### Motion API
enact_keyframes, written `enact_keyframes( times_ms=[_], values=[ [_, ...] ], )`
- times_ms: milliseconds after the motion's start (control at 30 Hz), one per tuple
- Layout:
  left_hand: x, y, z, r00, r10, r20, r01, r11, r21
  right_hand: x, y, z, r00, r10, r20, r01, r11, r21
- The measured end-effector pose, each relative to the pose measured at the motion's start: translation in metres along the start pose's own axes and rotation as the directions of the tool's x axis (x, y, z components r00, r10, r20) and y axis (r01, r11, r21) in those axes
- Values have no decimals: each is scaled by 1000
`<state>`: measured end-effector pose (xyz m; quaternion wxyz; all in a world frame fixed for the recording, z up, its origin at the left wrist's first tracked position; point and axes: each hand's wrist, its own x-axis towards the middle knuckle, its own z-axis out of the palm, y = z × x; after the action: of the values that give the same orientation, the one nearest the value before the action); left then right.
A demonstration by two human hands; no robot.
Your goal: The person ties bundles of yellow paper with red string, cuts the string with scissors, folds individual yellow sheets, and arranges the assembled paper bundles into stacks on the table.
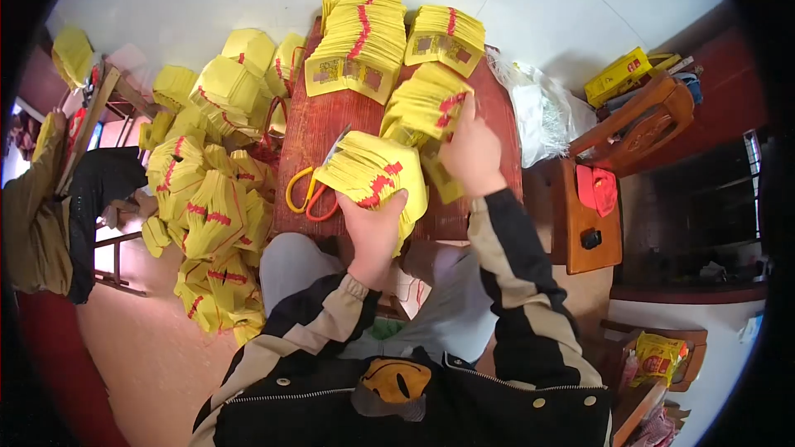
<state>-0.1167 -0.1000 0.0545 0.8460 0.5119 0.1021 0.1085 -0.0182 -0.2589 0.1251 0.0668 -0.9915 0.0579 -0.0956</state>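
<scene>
My left hand (373, 230) is closed around the lower side of a fanned stack of folded yellow paper (364, 161) with red marks along its edge. To its right and higher up, my right hand (476, 153) grips the edge of another yellow paper bundle (421, 101), also marked red. Scissors (313, 193) with yellow and orange handles lie just left of the left-hand stack, their blades partly hidden beneath it. At the far end of the red wooden table (319, 128) stand a long row of folded yellow papers (356, 37) and a shorter row (447, 36).
A large heap of tied yellow paper bundles (207, 207) rises left of the table. At the right are a white plastic bag (546, 116) and a wooden chair (596, 236) with a red item (598, 190) on it. Dark clothing (99, 199) hangs at the far left.
</scene>
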Motion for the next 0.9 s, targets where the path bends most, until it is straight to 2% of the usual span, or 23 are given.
enact_keyframes(
  times_ms=[33, 67, 133, 167, 200, 233, 267, 300, 333, 400, 433, 500, 533, 600, 633, 667, 733, 800, 867, 900],
  values=[
    [-11, 0, 1, 997, 43, -66, -39, 997, 61, -16, -5, -1, 993, 37, 109, -40, 999, 25],
    [-18, -2, 2, 996, 44, -72, -39, 997, 72, -28, -3, 4, 993, 34, 117, -38, 999, 34],
    [-19, -15, 6, 997, 17, -69, -11, 996, 93, -47, 8, 17, 980, -85, 179, 54, 983, 175],
    [-15, -26, 2, 999, 3, -52, 7, 983, 186, -45, 20, 12, 955, -83, 284, -5, 956, 293],
    [-13, -24, 2, 999, 6, -47, 3, 981, 192, -40, 30, 1, 956, -80, 281, -8, 954, 299],
    [-10, -22, 2, 1000, -3, -9, 5, 988, 155, -32, 41, -11, 913, -112, 393, -156, 794, 588],
    [-11, -20, 1, 999, -14, 29, 11, 993, 120, -23, 51, -21, 857, -183, 481, -323, 536, 780],
    [-13, -22, -1, 998, -59, 22, 57, 996, 65, -11, 55, -36, 804, -140, 577, -461, 466, 755],
    [-17, -24, -3, 998, -61, 26, 59, 996, 72, 18, 86, 16, 841, -107, 531, -430, 465, 774],
    [-23, -27, -6, 990, -142, 5, 141, 981, 132, 57, 103, 58, 907, -195, 373, -259, 441, 860],
    [-25, -30, -9, 984, -153, 89, 145, 985, 94, 66, 103, 69, 907, -197, 373, -260, 435, 862],
    [-21, -38, -8, 984, -136, 112, 123, 985, 122, 80, 97, 86, 798, -365, 480, -486, 83, 870],
    [-18, -39, -7, 983, -124, 137, 103, 984, 146, 82, 93, 91, 795, -374, 477, -487, 74, 870],
    [-4, -42, 3, 984, -123, 129, 102, 983, 156, 83, 87, 101, 696, -478, 536, -640, -73, 765],
    [8, -44, 10, 989, -110, 98, 95, 985, 145, 83, 84, 103, 712, -465, 526, -644, -134, 753],
    [17, -45, 15, 993, -98, 69, 89, 987, 131, 80, 83, 104, 712, -467, 524, -644, -139, 752],
    [20, -32, 26, 989, -134, 67, 126, 985, 120, 73, 80, 96, 803, -373, 465, -573, -266, 775],
    [8, -19, 31, 983, -184, -6, 184, 982, 52, 78, 89, 112, 811, -365, 457, -569, -309, 762],
    [4, -25, 10, 978, -210, -12, 210, 973, 97, 79, 98, 130, 785, -413, 462, -612, -405, 679],
    [5, -24, 2, 970, -228, 81, 220, 971, 98, 80, 98, 130, 790, -382, 479, -609, -405, 682]
  ],
)
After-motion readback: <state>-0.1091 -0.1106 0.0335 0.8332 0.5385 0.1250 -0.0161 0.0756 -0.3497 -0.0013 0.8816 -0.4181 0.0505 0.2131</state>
